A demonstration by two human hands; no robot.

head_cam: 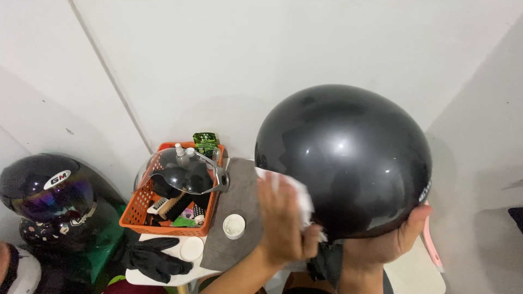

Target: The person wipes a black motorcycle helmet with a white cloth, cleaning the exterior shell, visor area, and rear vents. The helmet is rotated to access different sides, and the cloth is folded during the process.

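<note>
Glossy black dome helmet (343,158) held up over the desk (414,272): right hand (389,239) cups its lower rim, left hand (283,220) presses a crumpled white cloth (297,193) to the shell.

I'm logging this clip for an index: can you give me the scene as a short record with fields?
left hand: presses a white cloth on the glossy black helmet
right hand: holds the helmet's lower rim
table: grey mat, small white cup, black gloves
orange basket: brushes, bottles, clear visor
far left: second dark helmet
</note>
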